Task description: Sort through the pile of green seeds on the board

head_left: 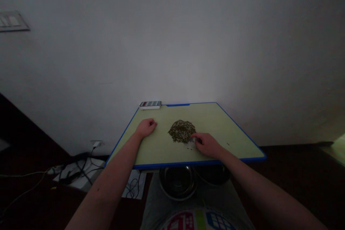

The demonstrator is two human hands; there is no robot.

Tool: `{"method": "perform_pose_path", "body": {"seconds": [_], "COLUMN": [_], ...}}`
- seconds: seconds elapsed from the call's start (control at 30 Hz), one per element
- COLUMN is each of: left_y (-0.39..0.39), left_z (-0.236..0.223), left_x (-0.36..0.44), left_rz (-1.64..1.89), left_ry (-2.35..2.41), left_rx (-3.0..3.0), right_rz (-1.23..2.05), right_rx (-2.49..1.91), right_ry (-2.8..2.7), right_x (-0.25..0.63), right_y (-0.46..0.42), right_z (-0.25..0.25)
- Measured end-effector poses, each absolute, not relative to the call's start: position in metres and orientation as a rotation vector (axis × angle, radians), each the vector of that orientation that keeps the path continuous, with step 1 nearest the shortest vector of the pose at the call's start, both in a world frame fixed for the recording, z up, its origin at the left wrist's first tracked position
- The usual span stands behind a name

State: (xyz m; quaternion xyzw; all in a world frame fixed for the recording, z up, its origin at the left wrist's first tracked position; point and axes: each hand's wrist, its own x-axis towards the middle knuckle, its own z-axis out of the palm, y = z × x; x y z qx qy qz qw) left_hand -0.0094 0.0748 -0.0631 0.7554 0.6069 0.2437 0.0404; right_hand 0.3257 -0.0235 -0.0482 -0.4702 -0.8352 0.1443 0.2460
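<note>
One heap of small brownish grains (pixel 181 131) lies near the middle of the blue-edged tabletop (pixel 161 155). The right hand (pixel 207 144) has its bent fingers at the heap's near right edge; whether they pinch any grains cannot be told. The left hand (pixel 146 127) rests apart, its fingers curled inward.

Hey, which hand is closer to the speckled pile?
Right. Your right hand is at the right edge of the speckled pile; your left hand is apart, to its left.
</note>
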Motion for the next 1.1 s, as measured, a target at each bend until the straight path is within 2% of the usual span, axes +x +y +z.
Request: {"method": "perform_pose_path", "body": {"seconds": [1.1], "left_y": [0.072], "left_z": [-0.06], "left_x": [-0.008], "left_rz": [0.701], "left_ry": [1.886], "left_rx": [2.321], "right_rz": [0.507], "right_rx": [-1.257], "right_ry": [-2.263], "right_x": [0.285], "right_y": [-0.069], "right_z": [-0.046]}}
